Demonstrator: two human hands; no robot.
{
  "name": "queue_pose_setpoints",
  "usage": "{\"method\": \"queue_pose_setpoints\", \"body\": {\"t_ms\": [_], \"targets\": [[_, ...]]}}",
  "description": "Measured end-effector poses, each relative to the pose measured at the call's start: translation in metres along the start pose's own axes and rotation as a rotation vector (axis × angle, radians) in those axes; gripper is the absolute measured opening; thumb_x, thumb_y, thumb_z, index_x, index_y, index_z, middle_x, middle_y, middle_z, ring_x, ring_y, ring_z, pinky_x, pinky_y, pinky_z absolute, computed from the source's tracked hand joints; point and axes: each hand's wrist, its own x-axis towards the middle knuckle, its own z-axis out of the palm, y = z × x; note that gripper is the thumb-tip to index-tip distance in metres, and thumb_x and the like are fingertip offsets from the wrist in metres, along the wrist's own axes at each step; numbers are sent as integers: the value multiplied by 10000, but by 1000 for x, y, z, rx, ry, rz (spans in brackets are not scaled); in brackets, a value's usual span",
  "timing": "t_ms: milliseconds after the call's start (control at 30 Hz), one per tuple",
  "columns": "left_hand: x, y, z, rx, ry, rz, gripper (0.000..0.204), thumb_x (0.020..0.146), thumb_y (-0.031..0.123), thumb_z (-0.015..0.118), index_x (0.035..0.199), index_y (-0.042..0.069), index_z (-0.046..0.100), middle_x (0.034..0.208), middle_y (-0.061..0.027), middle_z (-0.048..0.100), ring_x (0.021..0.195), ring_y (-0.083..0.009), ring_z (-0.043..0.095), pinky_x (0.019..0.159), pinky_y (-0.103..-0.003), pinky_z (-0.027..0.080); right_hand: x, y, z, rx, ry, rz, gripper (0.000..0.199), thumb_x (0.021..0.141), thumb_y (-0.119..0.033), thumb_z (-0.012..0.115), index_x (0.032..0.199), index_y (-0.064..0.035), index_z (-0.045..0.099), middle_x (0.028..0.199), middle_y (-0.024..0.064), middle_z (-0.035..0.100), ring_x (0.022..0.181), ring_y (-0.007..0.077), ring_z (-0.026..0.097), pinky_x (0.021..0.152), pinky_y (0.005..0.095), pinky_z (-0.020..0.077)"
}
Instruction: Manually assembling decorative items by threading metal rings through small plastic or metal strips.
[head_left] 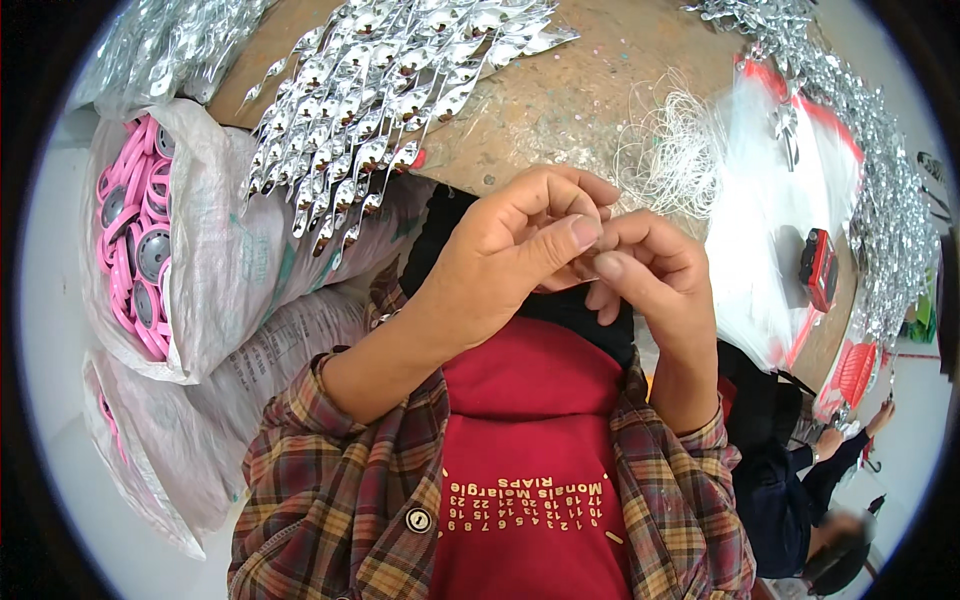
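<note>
Left grip: left hand (520,240), fingers curled, thumb tip near the right hand's fingertips; cannot tell whether it is closed on anything.
Right grip: right hand (655,275), fingers bent, thumb near forefinger; any small item between the two hands is too hidden to make out.
White thread: loose tangle (672,150) on the tabletop (540,110), just beyond the right hand.
Silver strands: twisted, shiny pieces (370,80) at far left, some hanging over the near edge.
Clear bags: red-edged plastic (750,220), right of the thread.
Device: small, red and black (819,269), lying on the bags' right side.
Tinsel: silver heap (890,210), far right.
Sack: white woven (260,260), left, open; pink pieces with grey discs (153,252) inside.
Co-worker: dark sleeves (840,460), near right.
</note>
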Motion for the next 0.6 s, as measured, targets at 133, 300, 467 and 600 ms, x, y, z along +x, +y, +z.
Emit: {"method": "queue_pose_setpoints", "body": {"t_ms": [133, 300, 467, 600], "targets": [[-2, -19, -1, 41, 70, 98, 163, 917, 89, 526, 1024, -34, 530, 1162, -115, 498, 838, -123, 581, 714, -235, 483, 2, -3, -5, -44, 11, 42, 123, 890, -104, 531, 949, 0, 561, 674, 60, 585, 468, 65, 513, 379, 163, 371], [-9, 6, -10, 670, -36, -3, 322, 866, -3, 541, 1186, 15, 561, 988, -64, 606, 817, -101, 569, 692, -226, 484, 2, -1, -27, 197, 1, 57, 109, 886, -121, 538, 911, -15, 548, 657, 103, 581, 375, 27, 299, 344, 159, 215], [-25, 18, -25, 775, -21, 23, 296, 850, -28, 531, 1138, -4, 592, 956, -70, 597, 748, -96, 550, 633, -208, 459, 7, 10, -24, 314, 31, 71, 109, 889, -116, 542, 926, -15, 558, 681, 109, 589, 357, 11, 241, 344, 150, 183], [-44, 21, -41, 709, 52, -79, 303, 848, -39, 519, 1146, -32, 575, 972, -94, 596, 753, -99, 557, 643, -214, 464, 10, 15, -24, 389, 86, 44, 106, 889, -117, 548, 926, -19, 564, 686, 104, 594, 352, 11, 239, 340, 149, 179]]}}
